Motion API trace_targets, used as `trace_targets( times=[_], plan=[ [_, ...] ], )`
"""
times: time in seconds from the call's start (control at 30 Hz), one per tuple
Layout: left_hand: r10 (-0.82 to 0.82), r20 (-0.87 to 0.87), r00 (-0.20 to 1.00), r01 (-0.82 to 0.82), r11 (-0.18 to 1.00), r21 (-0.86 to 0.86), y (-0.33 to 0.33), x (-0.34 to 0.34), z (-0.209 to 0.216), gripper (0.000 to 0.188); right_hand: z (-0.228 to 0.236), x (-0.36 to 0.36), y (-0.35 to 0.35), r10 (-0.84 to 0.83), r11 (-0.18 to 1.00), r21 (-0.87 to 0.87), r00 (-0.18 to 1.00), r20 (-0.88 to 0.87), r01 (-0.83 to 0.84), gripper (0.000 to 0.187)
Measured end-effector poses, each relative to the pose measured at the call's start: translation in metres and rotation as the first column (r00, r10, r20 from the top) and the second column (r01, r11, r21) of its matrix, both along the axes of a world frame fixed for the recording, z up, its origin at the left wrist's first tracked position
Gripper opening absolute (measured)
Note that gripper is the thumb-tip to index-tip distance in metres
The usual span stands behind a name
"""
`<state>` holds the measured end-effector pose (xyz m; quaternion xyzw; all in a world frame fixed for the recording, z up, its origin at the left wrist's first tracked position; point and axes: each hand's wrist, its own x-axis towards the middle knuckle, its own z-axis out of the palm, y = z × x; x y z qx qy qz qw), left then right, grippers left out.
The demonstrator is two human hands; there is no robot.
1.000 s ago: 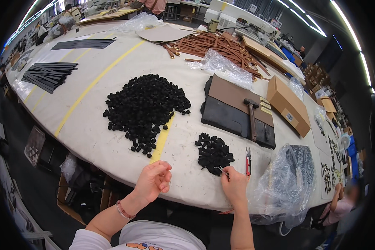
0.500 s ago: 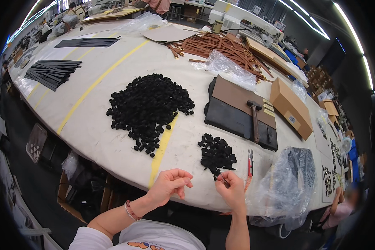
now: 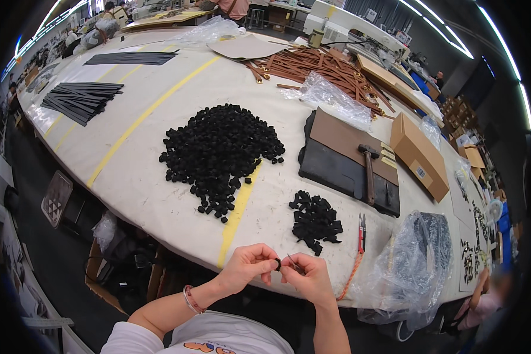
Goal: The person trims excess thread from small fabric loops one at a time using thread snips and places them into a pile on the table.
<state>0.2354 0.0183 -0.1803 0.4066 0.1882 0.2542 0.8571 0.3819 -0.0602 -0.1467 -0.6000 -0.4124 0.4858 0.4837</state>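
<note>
At the table's near edge my two hands meet. My left hand is closed in a pinch on a small black fabric piece. My right hand, fingertips against the same piece, grips a thin metal tool; its kind is mostly hidden by the fingers. Just beyond lies a small pile of black fabric pieces. Farther off to the left is a much larger pile of small rolled black pieces. Red-handled thread snips lie right of the small pile, an orange cord running from them.
A black slab with a brown sheet carries a hammer. Beside it stands a cardboard box. Clear plastic wrapping covers the near right corner. Brown straps and dark strips lie farther back.
My right hand has come left from the small pile to my left hand. A black piece is now between their fingertips. The whole view has shifted slightly.
</note>
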Motion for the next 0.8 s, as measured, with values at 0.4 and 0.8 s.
trace_targets(
  times=[0.4, 0.8],
  plan=[
    [0.509, 0.010, 0.861, -0.213, 0.341, 0.916, -0.011, -0.001, 0.002, 0.009, -0.006, -0.021, 0.007, -0.220, 0.951, 0.302, 0.817, 0.533, 0.059, 0.005],
    [-0.147, 0.079, 0.986, 0.166, 0.913, -0.372, 0.001, -0.014, 0.009, 0.010, -0.005, -0.018, 0.000, -0.100, 0.957, 0.291, 0.940, 0.326, 0.000, 0.008]
  ],
)
